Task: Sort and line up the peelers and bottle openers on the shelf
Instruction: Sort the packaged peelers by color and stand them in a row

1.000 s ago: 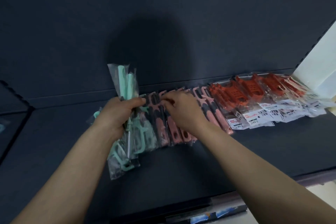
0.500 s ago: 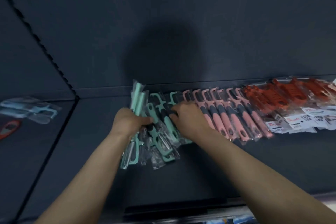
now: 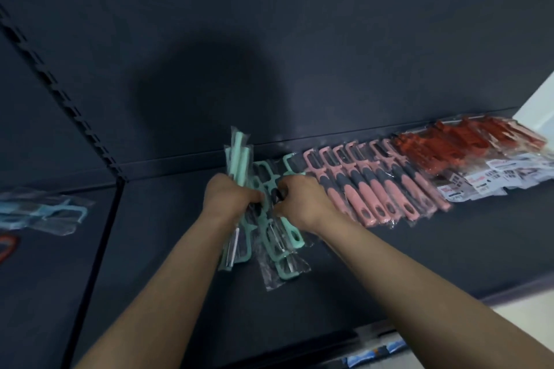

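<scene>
Lining-up step: L hand (image 3: 230, 199) fist-wraps bundle of mint-green bagged plastic peelers (image 3: 238, 156), R hand (image 3: 304, 202) pinches flat-lying mint peeler (image 3: 292, 234); next, prob. square it 9 o'clock of pink-handled peeler row (image 3: 362, 198).

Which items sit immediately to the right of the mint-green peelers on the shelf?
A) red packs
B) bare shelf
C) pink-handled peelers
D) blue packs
C: the pink-handled peelers lie in a row right beside the mint-green peelers, with the red packs farther right.
</scene>
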